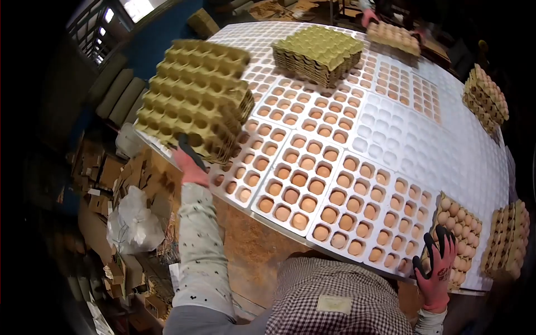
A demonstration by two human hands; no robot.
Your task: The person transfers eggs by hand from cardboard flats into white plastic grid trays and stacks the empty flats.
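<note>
My left hand, in a pink glove with dark fingertips, grips the near edge of an olive pulp egg tray. That tray tops a tilted stack of trays at the table's left side, and part of the hand is hidden against it. My right hand, gloved the same way, has its fingers spread at the left edge of a pulp tray full of eggs. Between my hands, brown eggs sit in the pockets of white moulded trays.
More olive trays are stacked mid-table. Filled egg trays stand at the right, and another stack behind them. Across the table a person's gloved hand is beside an egg tray. Cardboard and a plastic bag lie left.
</note>
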